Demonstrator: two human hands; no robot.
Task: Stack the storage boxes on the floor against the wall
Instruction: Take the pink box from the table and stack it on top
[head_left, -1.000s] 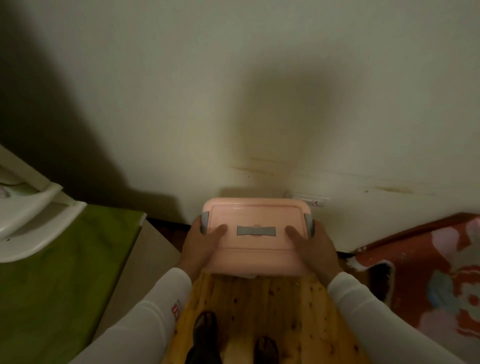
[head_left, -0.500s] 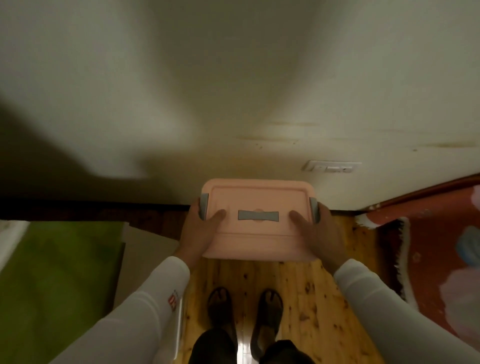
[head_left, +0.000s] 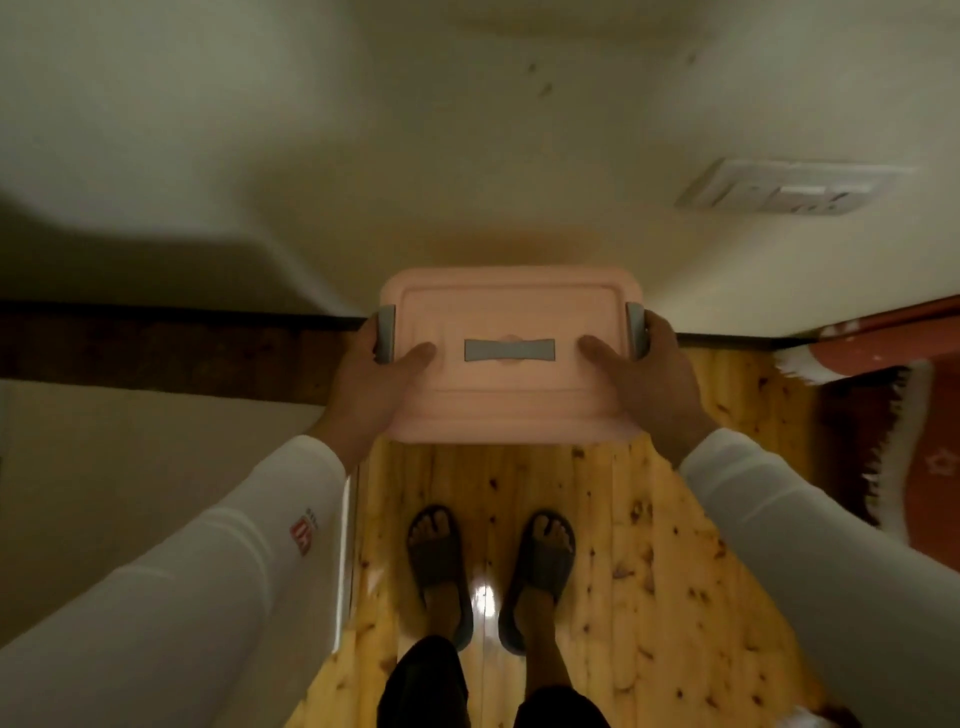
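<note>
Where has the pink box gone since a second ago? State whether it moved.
Yes. The pink box has gone down along the wall, now well below the wall socket, which was level with its far edge before.

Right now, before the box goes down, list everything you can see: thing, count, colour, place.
storage box: 1, pink with grey latches and a grey lid handle, held close to the wall at centre
wall: 1, off-white, across the top
wall outlet plate: 1, white, on the wall at upper right
baseboard: 1, dark brown, along the foot of the wall at left
floor: 1, light knotty wood, at centre
rug: 1, red with a white fringe, on the floor at right
beige surface: 1, at left, what it is unclear
sandals: 2, dark, on the feet below the box
left hand: 1, gripping the box's left end
right hand: 1, gripping the box's right end
sleeves: 2, white, on both arms
</note>
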